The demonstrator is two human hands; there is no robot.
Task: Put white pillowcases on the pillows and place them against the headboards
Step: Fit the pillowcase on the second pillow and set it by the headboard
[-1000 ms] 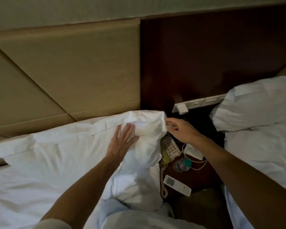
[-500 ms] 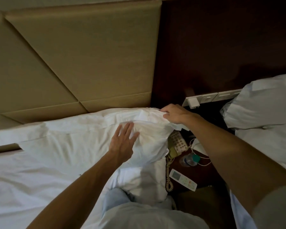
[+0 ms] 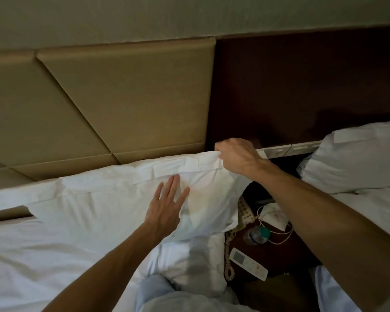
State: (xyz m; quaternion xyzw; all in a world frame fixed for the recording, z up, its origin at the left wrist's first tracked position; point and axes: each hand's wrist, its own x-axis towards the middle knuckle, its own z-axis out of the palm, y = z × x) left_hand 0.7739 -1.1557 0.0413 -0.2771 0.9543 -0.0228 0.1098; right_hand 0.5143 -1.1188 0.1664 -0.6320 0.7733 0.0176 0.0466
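On the bed (image 3: 32, 255) in front of me lies a big pillow (image 3: 113, 199) inside its white pillowcase (image 3: 200, 164). The pillow's top edge is up against the tan headboard (image 3: 122, 104). My left hand (image 3: 164, 212) lies flat on the pillow with the fingers spread out. My right hand (image 3: 236, 158) pinches the top right corner of the pillowcase, close to where the headboard ends. Another white pillow (image 3: 356, 158) sits on the next bed, well apart on the right. Between the two beds is a small dark worktop (image 3: 279, 257). On it I see a phone (image 3: 244, 212) with a curly cord, a white remote (image 3: 249, 263), a little bottle (image 3: 257, 235) with a green cap, and a thin white cable (image 3: 282, 240).
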